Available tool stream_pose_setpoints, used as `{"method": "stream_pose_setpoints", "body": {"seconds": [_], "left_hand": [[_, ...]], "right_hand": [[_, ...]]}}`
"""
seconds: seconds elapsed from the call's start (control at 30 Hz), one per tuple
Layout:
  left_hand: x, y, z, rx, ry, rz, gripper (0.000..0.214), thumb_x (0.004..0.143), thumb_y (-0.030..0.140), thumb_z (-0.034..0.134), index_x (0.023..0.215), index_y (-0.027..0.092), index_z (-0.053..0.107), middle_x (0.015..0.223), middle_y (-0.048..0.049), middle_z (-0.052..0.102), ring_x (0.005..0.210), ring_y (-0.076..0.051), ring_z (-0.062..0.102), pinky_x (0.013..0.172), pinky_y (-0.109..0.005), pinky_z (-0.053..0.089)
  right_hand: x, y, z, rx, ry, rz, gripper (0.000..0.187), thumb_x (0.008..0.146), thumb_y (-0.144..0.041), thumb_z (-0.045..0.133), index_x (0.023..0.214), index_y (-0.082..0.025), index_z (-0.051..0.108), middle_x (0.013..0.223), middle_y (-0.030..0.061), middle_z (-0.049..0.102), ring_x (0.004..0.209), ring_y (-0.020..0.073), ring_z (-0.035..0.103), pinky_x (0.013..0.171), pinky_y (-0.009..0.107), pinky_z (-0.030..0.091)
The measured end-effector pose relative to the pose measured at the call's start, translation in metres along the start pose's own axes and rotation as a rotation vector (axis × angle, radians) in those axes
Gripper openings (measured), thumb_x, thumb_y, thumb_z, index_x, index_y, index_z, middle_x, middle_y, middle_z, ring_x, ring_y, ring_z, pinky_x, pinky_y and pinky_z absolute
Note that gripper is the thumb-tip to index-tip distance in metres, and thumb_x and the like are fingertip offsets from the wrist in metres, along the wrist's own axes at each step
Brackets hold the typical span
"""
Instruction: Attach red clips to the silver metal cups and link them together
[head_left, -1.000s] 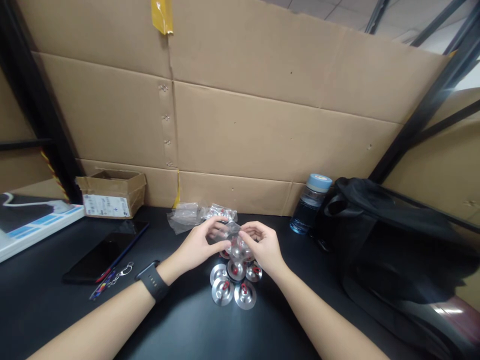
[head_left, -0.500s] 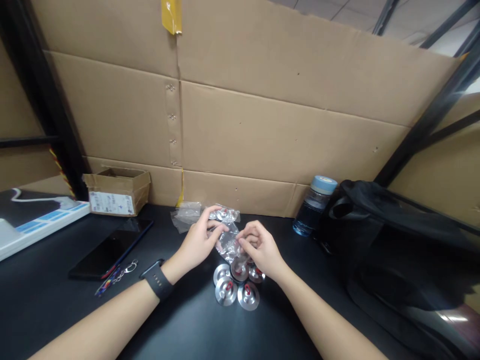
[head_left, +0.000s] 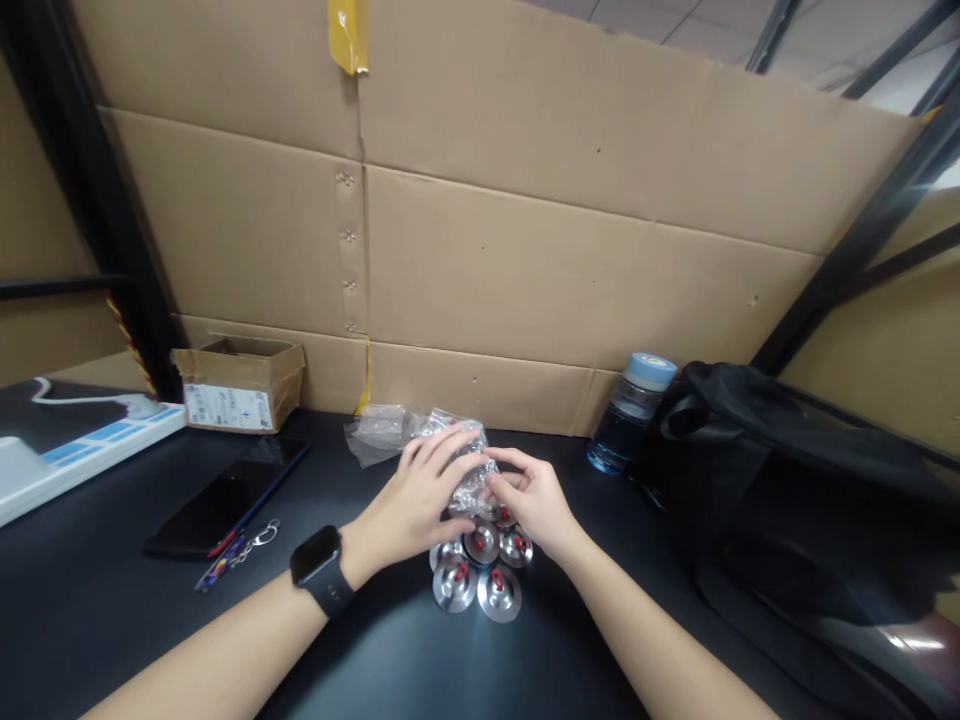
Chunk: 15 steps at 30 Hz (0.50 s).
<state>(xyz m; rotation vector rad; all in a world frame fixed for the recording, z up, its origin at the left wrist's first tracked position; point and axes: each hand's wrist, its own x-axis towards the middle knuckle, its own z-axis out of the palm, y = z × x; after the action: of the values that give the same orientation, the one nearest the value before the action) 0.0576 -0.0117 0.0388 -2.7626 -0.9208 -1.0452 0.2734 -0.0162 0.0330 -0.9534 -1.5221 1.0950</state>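
Observation:
My left hand [head_left: 420,495], with a black watch on its wrist, and my right hand [head_left: 529,495] both grip a crinkled clear plastic bag [head_left: 463,470] held just above the black table [head_left: 135,620]. The bag seems to hold small metal parts. Directly below my hands sits a cluster of several silver metal discs with red centres [head_left: 480,575] on the table. Behind my hands lie more clear plastic bags [head_left: 375,430].
A black phone [head_left: 225,495] and a key ring with a lanyard [head_left: 236,555] lie at the left, a small cardboard box [head_left: 240,385] behind them. A blue-capped bottle [head_left: 630,410] and a black bag [head_left: 787,480] stand at the right. A cardboard wall [head_left: 525,250] closes the back.
My left hand has turned palm-down over the bag and both hands have bunched it together; the bag moved slightly away from me above the discs.

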Motion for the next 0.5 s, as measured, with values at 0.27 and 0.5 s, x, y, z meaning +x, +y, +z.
{"method": "stream_pose_setpoints", "body": {"seconds": [0.27, 0.5], "left_hand": [[0.0, -0.018, -0.002, 0.13, 0.162, -0.027, 0.024, 0.102, 0.013, 0.046, 0.116, 0.023, 0.062, 0.123, -0.0069, 0.072, 0.11, -0.022, 0.065, 0.093, -0.039, 0.032], [-0.008, -0.074, -0.015, 0.439, 0.201, -0.238, 0.021, 0.101, 0.017, 0.047, 0.109, 0.022, 0.066, 0.118, -0.0096, 0.073, 0.108, -0.028, 0.064, 0.093, -0.045, 0.032]], "right_hand": [[-0.006, -0.012, 0.005, 0.041, -0.052, 0.054, 0.035, 0.085, -0.043, 0.076, 0.11, -0.019, 0.071, 0.067, 0.0012, 0.072, 0.059, 0.017, 0.07, 0.057, 0.025, 0.053], [-0.004, -0.002, 0.003, -0.071, -0.125, 0.094, 0.029, 0.088, -0.039, 0.073, 0.107, -0.018, 0.068, 0.066, 0.0011, 0.07, 0.06, 0.0155, 0.068, 0.057, 0.024, 0.048]]}}
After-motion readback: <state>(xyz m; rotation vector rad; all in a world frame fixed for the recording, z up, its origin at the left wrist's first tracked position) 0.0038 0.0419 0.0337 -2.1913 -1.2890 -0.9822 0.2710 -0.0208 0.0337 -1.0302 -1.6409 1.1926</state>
